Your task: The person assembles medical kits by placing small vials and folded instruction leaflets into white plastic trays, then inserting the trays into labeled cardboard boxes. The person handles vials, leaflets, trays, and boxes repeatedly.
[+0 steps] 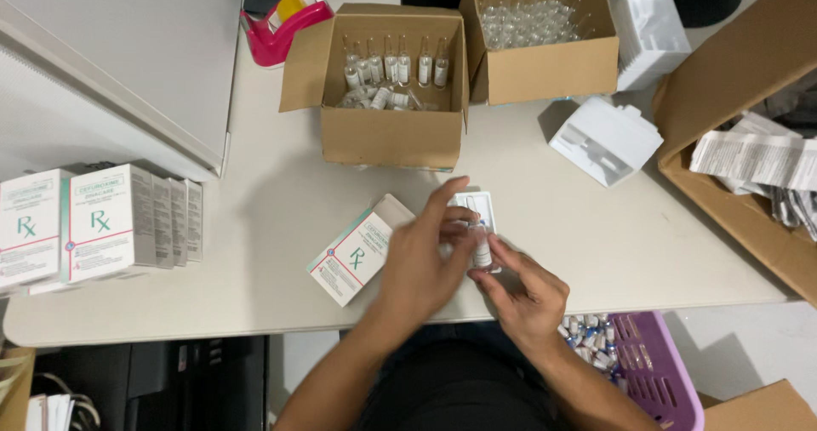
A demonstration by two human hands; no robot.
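Note:
My left hand and my right hand meet over the table's front edge, both pinching a small glass vial with a white label. The vial stands over a white plastic tray insert lying on the table. Just left of my left hand lies an open white medicine carton with a teal and red stripe. Behind it stands an open cardboard box holding several upright glass ampoules and vials.
A second cardboard box of clear vials stands at the back. White tray inserts lie to the right, beside a large box of paper leaflets. Packed medicine cartons stand at left. A purple basket of vials sits below the table. A pink tape dispenser is at the back left.

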